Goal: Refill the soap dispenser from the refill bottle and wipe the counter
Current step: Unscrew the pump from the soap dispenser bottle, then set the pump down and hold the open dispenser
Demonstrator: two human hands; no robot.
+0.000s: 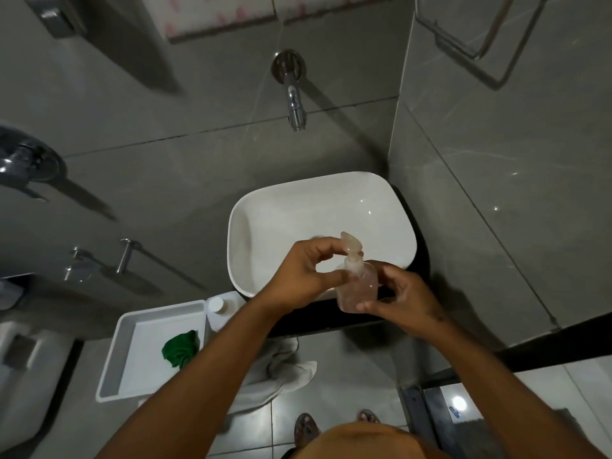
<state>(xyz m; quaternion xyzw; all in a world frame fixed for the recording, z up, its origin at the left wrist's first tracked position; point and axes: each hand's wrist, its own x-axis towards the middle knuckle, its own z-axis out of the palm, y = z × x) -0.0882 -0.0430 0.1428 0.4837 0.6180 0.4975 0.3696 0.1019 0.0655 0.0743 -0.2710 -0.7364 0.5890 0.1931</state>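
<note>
Soap dispenser (357, 286): clear bottle with a pale pinkish fill, held upright above the front edge of the table (318, 318), just in front of the white basin (318, 210). Long axis runs near vertical, tilted slightly away from the person; the pump head (351, 243) is on top, spout pointing away toward the basin and wall tap (295, 104).

Right hand (405, 299): fingers wrapped around the lower body of the dispenser from the right side, closed on it. Reads as the steadying hand.

Left hand (304, 276): fingers curled, thumb and fingertips meeting at the pump collar, closed on it. This hand is the nearer one to the pump. Whether the collar is loosened cannot be told.

Judgement: step in hand is unscrewing the pump. The move turns on the collar sitting directly between the left fingertips, coaxial with the bottle, so the twist goes about the bottle's long axis while the right hand resists.

Refill bottle (222, 308): white cap on, upright, at the left end of the table, beside the far right corner of the white tray (132, 329). Green cloth (180, 349) lies in the tray. Both untouched; pouring and wiping not yet done.
</note>
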